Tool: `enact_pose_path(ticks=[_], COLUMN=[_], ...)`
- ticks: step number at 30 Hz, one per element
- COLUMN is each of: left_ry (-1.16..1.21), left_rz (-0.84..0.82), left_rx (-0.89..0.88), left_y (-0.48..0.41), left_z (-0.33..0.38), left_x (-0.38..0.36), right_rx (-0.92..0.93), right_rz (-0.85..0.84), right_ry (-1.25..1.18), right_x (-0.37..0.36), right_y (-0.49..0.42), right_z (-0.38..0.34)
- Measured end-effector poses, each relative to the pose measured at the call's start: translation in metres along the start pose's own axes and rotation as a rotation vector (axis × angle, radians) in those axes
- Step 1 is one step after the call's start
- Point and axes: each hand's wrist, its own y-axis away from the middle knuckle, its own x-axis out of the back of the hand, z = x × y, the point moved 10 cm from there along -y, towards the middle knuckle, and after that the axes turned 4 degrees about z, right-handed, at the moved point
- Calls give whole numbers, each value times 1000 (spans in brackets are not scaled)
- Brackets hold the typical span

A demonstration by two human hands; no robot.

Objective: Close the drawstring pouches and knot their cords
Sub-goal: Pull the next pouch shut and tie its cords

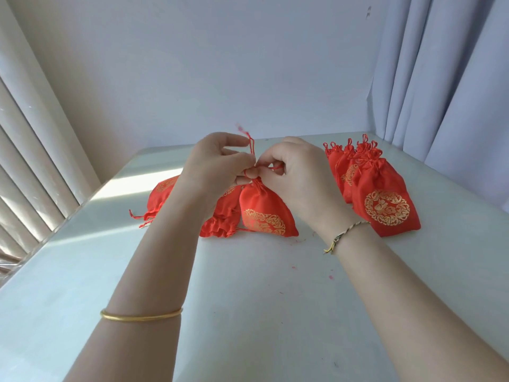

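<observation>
Pinches the red cord (251, 146) upward with left hand (217, 164), fingers curled. Grips its loop with right hand (298, 175) at the gathered neck. Keeps the pouch (265, 213) just below both hands, toward the table (248, 299) far edge. Bears a gold floral roundel, lettering unreadable.

Satiny red cloth pouches (268, 213) – gold print; smooth pale table (248, 299); polished gold bangle (141, 317).

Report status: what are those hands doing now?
Left hand and right hand pinch the thin red cord of a red satin drawstring pouch with gold print. Closed pouches piled right, others lying left. Nothing blocking.
</observation>
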Motion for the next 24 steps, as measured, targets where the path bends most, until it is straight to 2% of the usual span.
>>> enact_pose_path(ticks=[3,5,8,12,14,18,24], left_ry=[-84,-166,-266,-412,-465,-630,-721], left_rz=[-14,-14,8,144,138,101,150], left_rx=[-2,-28,-101,-299,-356,-443,-434], left_y=[2,6,9,6,7,15,13], left_z=[2,6,13,32,40,43,35], left_x=[-3,-8,-13,6,7,-15,-17], right_rx=[-46,-130,-336,-627,-741,-826,-902], right_rz=[-16,-35,-41,1,-17,-54,-67], right_ry=[-6,-107,-303,-567,-679,-791,-878], right_x=[-1,-3,-6,-8,-14,-21,-27], right_y=[0,1,5,16,21,27,31], right_z=[5,12,32,59,64,63,67])
